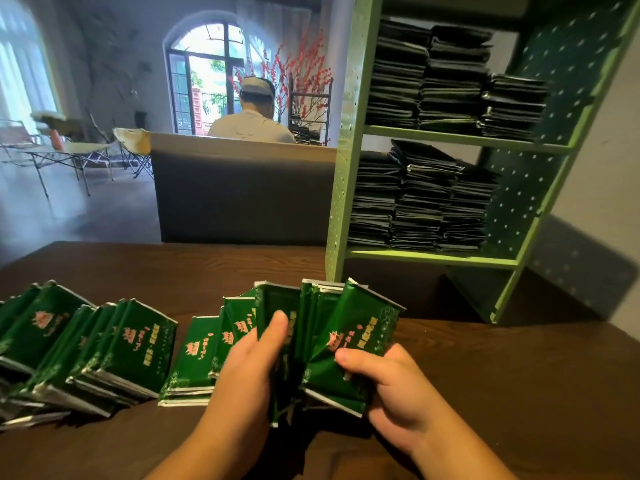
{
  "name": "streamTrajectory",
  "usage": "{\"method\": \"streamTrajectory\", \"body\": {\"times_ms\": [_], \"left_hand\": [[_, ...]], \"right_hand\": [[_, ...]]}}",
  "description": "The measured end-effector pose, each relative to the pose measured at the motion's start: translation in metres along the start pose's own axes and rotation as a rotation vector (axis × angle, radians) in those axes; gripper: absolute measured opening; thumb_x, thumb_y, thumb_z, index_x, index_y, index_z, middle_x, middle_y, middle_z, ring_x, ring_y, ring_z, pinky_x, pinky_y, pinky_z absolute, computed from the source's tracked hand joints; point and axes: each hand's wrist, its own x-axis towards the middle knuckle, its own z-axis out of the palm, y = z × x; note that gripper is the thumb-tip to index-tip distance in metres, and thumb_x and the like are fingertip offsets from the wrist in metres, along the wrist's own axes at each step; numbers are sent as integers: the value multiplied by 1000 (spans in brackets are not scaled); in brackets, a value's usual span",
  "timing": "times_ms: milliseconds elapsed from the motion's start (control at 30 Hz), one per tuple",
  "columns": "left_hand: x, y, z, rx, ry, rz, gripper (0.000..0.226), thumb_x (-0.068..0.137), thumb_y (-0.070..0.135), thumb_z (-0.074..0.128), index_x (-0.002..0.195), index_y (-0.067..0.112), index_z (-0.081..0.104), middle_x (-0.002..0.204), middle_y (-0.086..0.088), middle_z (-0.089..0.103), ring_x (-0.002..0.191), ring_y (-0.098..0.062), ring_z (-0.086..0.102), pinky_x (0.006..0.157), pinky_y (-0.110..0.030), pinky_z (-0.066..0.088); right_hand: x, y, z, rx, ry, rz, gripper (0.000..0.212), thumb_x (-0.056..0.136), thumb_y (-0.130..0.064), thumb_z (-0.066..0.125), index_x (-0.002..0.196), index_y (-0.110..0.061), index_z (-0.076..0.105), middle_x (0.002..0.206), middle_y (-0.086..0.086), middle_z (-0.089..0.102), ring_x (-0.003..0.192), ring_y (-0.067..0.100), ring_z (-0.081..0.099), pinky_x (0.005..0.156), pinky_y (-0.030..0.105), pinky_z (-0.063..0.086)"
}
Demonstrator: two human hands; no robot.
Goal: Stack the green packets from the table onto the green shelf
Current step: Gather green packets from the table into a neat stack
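Head view: both hands low centre over dark wooden desk, together holding a fanned bunch of green packets standing roughly upright just above the desk. Left hand grips the left side of the fan, thumb laid up across a packet face, other fingers hidden behind. Right hand pinches the right side, thumb on the front of the rightmost packet, fingers curled under the bottom edge. More green packets on the desk: small leaning batch just left of the left hand, touching the held fan's left side or just beside it, cannot tell which; bigger slumped row further left, running to frame edge, silver edges showing. Green shelf stands on the desk's far right, perforated side panels. Upper tier holds three packet stacks, rightmost lower than the others; lower tier holds more stacks, close together, look dark in shadow. Bottom compartment under lowest board, contents not visible. Background: grey partition behind the desk, a person seated beyond it, back to camera, arched window, red blossom branches, folding chairs at left.
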Motion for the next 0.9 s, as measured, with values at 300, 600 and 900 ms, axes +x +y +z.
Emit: {"method": "streamTrajectory", "body": {"times_ms": [300, 600, 900], "left_hand": [[18, -11, -17, 21, 84, 59, 36, 77, 21, 68, 110, 8, 71, 103, -22, 76, 91, -42, 75, 79, -48, 58], [21, 1, -37, -376, -3, -70, 45, 54, 18, 92, 95, 10, 76, 90, -14, 70, 78, -30, 68, 88, -53, 55], [13, 9, -13, 78, 0, -58, 38, 76, 5, 66, 106, 25, 78, 95, -15, 78, 71, -28, 76, 55, -35, 59]], "right_hand": [[3, 1, 4, 25, 35, -14, 64, 65, 0, 74, 126, 1, 59, 113, 29, 71, 105, 45, 70, 97, 62, 52], [-8, -9, -1, 278, -115, 7, 38, 67, 3, 77, 104, 2, 74, 103, 30, 72, 87, 42, 74, 69, 53, 62], [-5, 3, 11, 167, -115, 35, 62, 71, 5, 73, 131, 4, 56, 119, 34, 67, 109, 49, 67, 86, 60, 57]]}}
